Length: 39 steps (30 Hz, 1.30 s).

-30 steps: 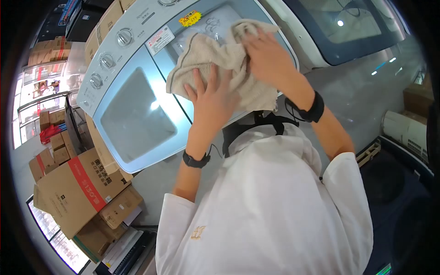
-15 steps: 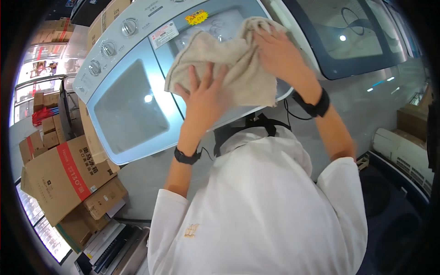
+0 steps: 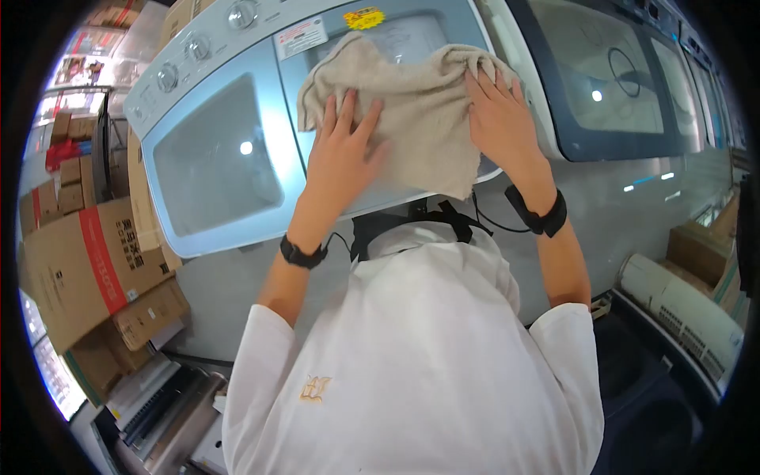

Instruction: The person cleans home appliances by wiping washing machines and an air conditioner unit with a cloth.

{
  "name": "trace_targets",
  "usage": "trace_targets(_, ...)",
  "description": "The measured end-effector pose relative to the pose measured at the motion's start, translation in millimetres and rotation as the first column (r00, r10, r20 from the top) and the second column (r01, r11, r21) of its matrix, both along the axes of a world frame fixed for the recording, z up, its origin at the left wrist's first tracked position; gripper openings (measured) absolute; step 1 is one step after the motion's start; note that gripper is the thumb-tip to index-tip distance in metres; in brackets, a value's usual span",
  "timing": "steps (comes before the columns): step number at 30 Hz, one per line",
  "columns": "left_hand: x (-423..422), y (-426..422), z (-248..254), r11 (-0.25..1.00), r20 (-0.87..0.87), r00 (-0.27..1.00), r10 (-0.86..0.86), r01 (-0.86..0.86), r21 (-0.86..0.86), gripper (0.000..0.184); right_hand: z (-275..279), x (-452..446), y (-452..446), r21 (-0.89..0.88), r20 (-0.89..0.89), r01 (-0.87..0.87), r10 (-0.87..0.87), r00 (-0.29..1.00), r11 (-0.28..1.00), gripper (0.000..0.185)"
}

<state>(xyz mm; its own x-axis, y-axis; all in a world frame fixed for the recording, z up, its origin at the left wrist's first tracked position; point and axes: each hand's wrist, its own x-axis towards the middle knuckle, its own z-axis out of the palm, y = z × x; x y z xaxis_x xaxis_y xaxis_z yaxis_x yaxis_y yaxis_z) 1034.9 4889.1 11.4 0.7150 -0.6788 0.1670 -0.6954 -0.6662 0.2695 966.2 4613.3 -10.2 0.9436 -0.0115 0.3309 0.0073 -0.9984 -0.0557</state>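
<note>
Cloth (image 3: 416,119) lies on right part of washer (image 3: 273,91), long axis left-right, one corner pointing past washer's near edge. Left hand (image 3: 340,158): fingers spread on cloth, thumb blurred; right hand (image 3: 507,131): fingers slightly parted on its right end. Yellow sticker (image 3: 364,18), white label (image 3: 302,38) at washer's far side: print illegible.

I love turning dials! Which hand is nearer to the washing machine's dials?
Left. The left hand is on the cloth's side nearer the dials; the right hand is on its far side.
</note>
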Motion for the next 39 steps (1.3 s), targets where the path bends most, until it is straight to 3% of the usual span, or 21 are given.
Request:
trace_targets(3,5.8,-0.9,-8.4,1.0,0.011,1.0,0.018,-0.018,-0.003,0.066,22.4,13.3,27.5,0.04,-0.277,-0.113,0.12,0.953,0.993,0.047)
trace_targets(6,-14.9,17.4,-9.6,0.998,-0.041,0.998,0.043,-0.041,0.043,0.07,18.4,-10.8,71.3,0.146,-0.174,-0.314,0.337,0.925,0.938,0.05)
trace_targets(9,-25.8,46.4,-7.5,0.994,-0.094,0.991,0.093,-0.087,0.062,0.073,34.4,-17.2,90.6,0.259,-0.218,-0.386,0.443,0.87,0.885,0.05)
trace_targets(11,-21.7,68.5,-2.3,0.988,-0.122,0.982,0.142,-0.132,0.086,0.074,31.4,7.1,83.6,0.138,-0.257,-0.437,0.458,0.851,0.889,0.051)
trace_targets(12,-7.2,86.2,-10.8,0.98,-0.002,0.99,0.143,-0.141,0.143,0.07,27.1,28.7,81.6,0.077,-0.226,-0.466,0.471,0.853,0.881,0.052)
trace_targets(16,52.7,141.8,-19.5,0.956,0.095,0.953,0.288,-0.292,0.031,0.063,20.9,119.2,108.6,-0.001,-0.15,-0.537,0.531,0.834,0.843,0.057)
trace_targets(19,63.5,171.8,-19.7,0.916,0.103,0.911,0.399,-0.4,-0.004,0.061,7.5,153.3,163.0,-0.04,-0.197,-0.711,0.692,0.695,0.703,0.06)
trace_targets(22,33.3,205.5,-20.1,0.876,0.05,0.876,0.479,-0.481,0.039,0.06,29.6,125.3,227.5,0.133,-0.319,-0.805,0.794,0.518,0.578,0.062)
trace_targets(25,11.9,243.8,-11.3,0.854,-0.033,0.856,0.517,-0.512,0.091,0.058,11.6,118.4,260.5,0.104,-0.169,-0.849,0.85,0.499,0.519,0.062)
trace_targets(28,18.0,299.0,-16.5,0.857,-0.08,0.853,0.516,-0.514,0.046,0.056,18.1,175.7,298.1,0.125,-0.247,-0.786,0.786,0.566,0.606,0.062)
trace_targets(30,54.8,344.8,-29.7,0.847,-0.058,0.847,0.528,-0.53,-0.035,0.055,10.2,219.0,329.9,-0.024,-0.127,-0.757,0.749,0.651,0.653,0.065)
trace_targets(33,91.2,385.1,-27.9,0.756,-0.085,0.758,0.647,-0.652,-0.061,0.06,-4.1,249.4,383.5,0.039,-0.016,-0.736,0.736,0.676,0.676,0.066)
trace_targets(36,88.8,382.3,-26.0,0.764,-0.117,0.768,0.63,-0.64,-0.084,0.066,-0.1,218.8,414.8,0.002,-0.202,-0.845,0.828,0.524,0.535,0.064)
trace_targets(38,75.9,372.0,-25.7,0.805,-0.13,0.801,0.584,-0.592,-0.036,0.069,20.5,173.9,418.6,0.134,-0.303,-0.809,0.801,0.516,0.572,0.061)
trace_targets(39,63.9,367.1,-25.6,0.832,-0.156,0.821,0.549,-0.554,0.013,0.071,7.3,151.2,411.1,0.181,-0.174,-0.79,0.81,0.56,0.586,0.057)
